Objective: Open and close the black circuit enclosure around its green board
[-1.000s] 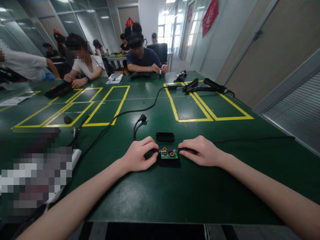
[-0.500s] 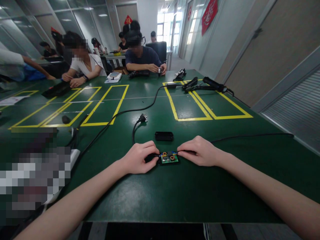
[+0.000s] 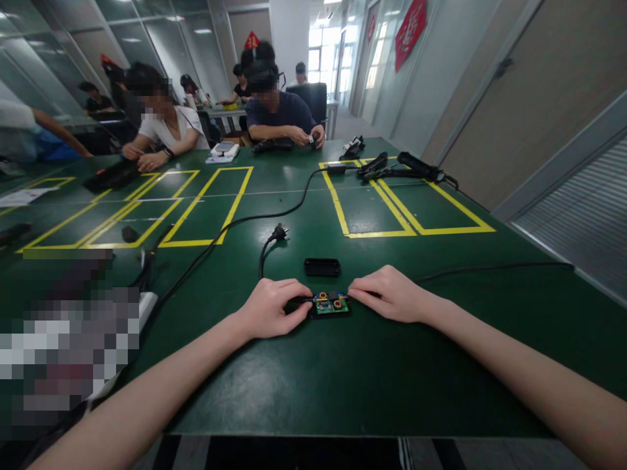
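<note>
A green circuit board [image 3: 331, 305] with copper coils lies in a black plastic case half [image 3: 327, 315] on the table between my hands. My left hand [image 3: 274, 308] is closed, thumb and fingers pinching a black power cord [image 3: 296, 301] at the board's left end. The cord's plug [image 3: 279, 232] lies further back on the table. At the right end, my right hand [image 3: 389, 294] is closed with its fingertips by the blue wires, pinching a black cable [image 3: 480, 267] that runs off to the right. The exact grip is partly hidden. Just beyond the board rests the other case half [image 3: 322, 267].
A long black cable [image 3: 264, 215] crosses the green table [image 3: 372, 385]. Yellow tape [image 3: 382, 233] marks rectangles on it. Black tools [image 3: 416, 166] lie at the far right, a white-edged item [image 3: 149, 300] at the left. Co-workers [image 3: 281, 114] sit across the table.
The board and its case have shifted slightly away from me, and my fingertips with them. Across the table, a co-worker's hands have tilted a small white-and-black item.
</note>
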